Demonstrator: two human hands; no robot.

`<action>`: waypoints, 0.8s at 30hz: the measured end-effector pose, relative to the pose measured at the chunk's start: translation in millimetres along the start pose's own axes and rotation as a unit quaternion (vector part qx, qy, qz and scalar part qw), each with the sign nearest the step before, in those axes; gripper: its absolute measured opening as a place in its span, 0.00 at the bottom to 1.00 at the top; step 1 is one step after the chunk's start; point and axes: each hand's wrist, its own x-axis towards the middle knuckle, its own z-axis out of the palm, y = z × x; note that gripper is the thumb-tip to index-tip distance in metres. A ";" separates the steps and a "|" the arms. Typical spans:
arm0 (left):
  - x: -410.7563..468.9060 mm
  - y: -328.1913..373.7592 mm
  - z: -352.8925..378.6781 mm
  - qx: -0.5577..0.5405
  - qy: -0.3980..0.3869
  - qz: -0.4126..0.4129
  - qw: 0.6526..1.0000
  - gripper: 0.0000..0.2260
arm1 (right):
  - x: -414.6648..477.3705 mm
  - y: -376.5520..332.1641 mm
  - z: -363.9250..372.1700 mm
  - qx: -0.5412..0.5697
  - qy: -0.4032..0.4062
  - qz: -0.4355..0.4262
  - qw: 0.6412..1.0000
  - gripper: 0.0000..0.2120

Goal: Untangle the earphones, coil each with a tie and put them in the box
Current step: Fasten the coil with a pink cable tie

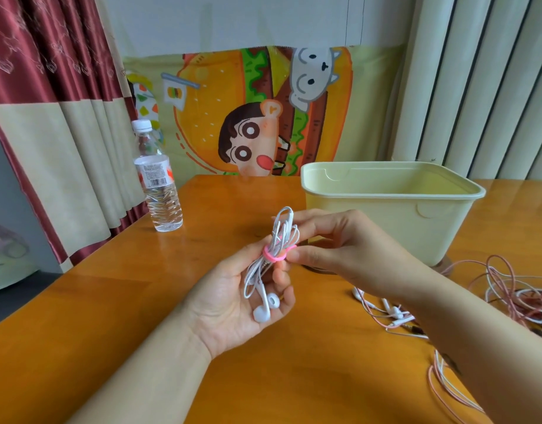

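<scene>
A coiled bundle of white earphones stands upright in my left hand, palm up, fingers curled round its lower part; the two earbuds lie in the palm. A pink tie wraps the bundle's middle. My right hand reaches in from the right and pinches the end of the pink tie. The pale yellow box stands open behind my right hand. A tangle of pink and white earphone cables lies on the table at the right, partly hidden by my right forearm.
A clear water bottle with a white cap stands at the table's far left edge. The orange wooden table ends at the left beside a red and beige curtain. A cartoon cloth hangs behind the table.
</scene>
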 end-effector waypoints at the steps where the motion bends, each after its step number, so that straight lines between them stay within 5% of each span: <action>1: 0.7 0.2 -1.6 -0.001 0.006 -0.006 1.000 0.20 | -0.1 -0.3 0.6 0.000 -0.005 -0.005 1.000 0.07; 12: 12.0 1.2 -11.4 -0.025 -0.008 -0.029 0.999 0.37 | -1.6 -4.8 4.7 -0.086 0.006 -0.036 0.996 0.06; 17: 6.2 -5.4 0.8 0.086 0.092 0.028 0.992 0.10 | -2.0 -2.2 5.4 -0.045 0.034 0.006 0.998 0.04; 24: 7.9 -8.8 -0.4 0.279 0.092 0.188 0.937 0.15 | 0.0 7.8 5.1 -0.056 0.084 0.095 0.990 0.03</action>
